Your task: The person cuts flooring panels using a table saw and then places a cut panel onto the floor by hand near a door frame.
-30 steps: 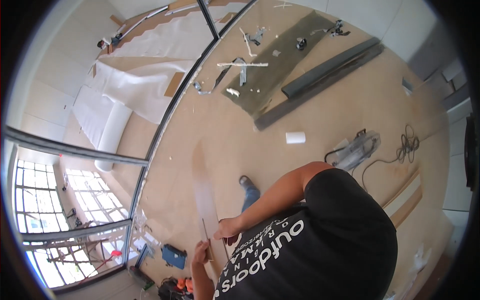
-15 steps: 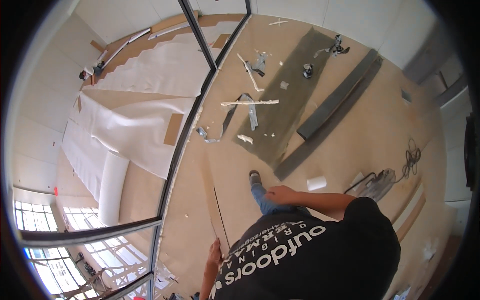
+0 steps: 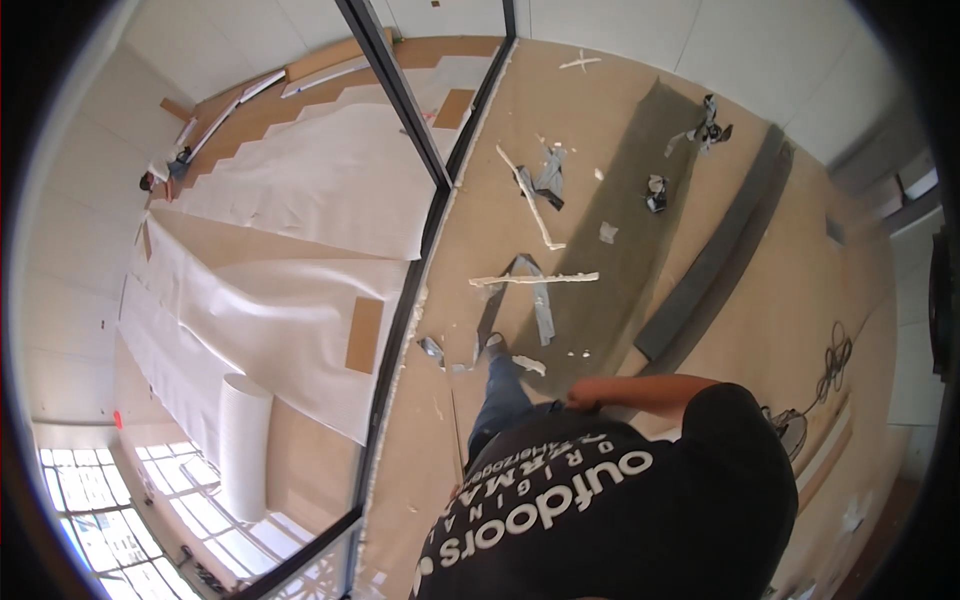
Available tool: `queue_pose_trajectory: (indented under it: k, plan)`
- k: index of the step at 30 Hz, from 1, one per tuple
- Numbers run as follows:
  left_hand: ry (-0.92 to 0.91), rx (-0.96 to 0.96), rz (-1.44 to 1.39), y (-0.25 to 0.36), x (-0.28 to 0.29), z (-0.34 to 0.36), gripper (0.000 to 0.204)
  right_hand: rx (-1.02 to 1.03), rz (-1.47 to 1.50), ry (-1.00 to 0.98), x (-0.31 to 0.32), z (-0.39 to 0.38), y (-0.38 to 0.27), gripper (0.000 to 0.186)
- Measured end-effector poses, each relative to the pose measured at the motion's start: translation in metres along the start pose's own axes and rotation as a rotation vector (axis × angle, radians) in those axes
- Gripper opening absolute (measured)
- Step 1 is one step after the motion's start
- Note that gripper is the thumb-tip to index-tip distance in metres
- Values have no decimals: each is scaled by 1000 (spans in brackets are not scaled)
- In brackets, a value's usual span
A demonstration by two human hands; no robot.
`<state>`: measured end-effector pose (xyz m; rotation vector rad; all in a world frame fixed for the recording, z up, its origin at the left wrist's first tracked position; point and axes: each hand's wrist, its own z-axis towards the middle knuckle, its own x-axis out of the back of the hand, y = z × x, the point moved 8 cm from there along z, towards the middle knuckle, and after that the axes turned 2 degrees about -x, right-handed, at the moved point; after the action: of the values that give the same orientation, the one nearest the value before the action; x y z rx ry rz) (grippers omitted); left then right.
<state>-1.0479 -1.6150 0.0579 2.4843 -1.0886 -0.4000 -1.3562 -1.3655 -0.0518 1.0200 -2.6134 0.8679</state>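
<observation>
My right hand (image 3: 584, 392) hangs by my hip with its fingers curled in, and I see nothing in it. A long thin strip (image 3: 457, 432) with a dark edge stretches ahead from my left side, above the floor. Only a sliver of my left hand (image 3: 456, 491) shows there, at the strip's near end; the black T-shirt (image 3: 620, 510) hides its fingers. One foot (image 3: 495, 344) is forward, beside a bent length of grey tape (image 3: 541, 310) and a pale foam strip (image 3: 535, 279).
A dark-framed glass partition (image 3: 405, 300) runs along my left; behind it lie white sheeting (image 3: 310, 190) and a white roll (image 3: 245, 440). Ahead is a green-grey mat (image 3: 610, 215) with crumpled tape (image 3: 656, 194) on it. To the right are a dark rolled mat (image 3: 715, 250) and a cable (image 3: 833, 365).
I have stepped forward; the floor items sit closer to me. The strip has come along at my left side, and my left hand is now nearly hidden.
</observation>
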Motion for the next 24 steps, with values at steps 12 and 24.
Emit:
queue_pose_trajectory:
  k: [12,24]
  plan:
    - [-98,-34,352,487,-159,251,64,-32,731,560,410,-16,127,46]
    - [18,108,277,741,-355,386,66,-80,431,286,779,76,401,52]
